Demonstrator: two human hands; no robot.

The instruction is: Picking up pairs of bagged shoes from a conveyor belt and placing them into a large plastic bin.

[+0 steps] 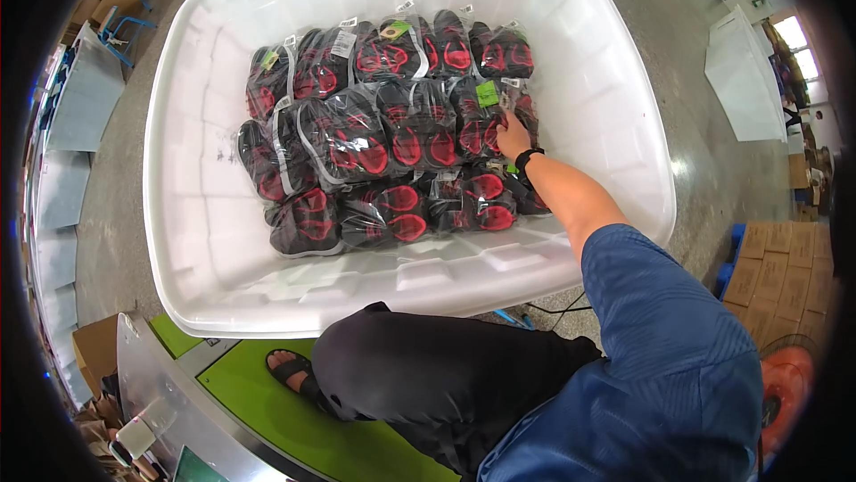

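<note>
The bagged shoes (392, 139) lie in a tight heap on the floor of a large white plastic bin (192, 214). Each pair is black with red patterns, sealed in clear, glossy film that wrinkles and catches the light. Small white tags, and a few green ones, sit on the upper ends of the bags. The packets are soft-edged and oval, packed in roughly three rows, some overlapping their neighbours.

The right hand (513, 137) rests on the heap's right-hand edge, fingers (506, 122) held close together and pressed down on the film of one bag; whether they pinch it cannot be told. A green tag (486, 93) lies just beyond the fingertips, and most of the pile spreads out to the left of them. A black wristband (526, 158) circles the wrist just behind the hand, and the bare forearm runs back to a blue ribbed sleeve (660, 321).

The bin is smooth, rounded at its corners, with moulded ridges along its near floor. It stands on grey concrete. The left hand is not seen.
</note>
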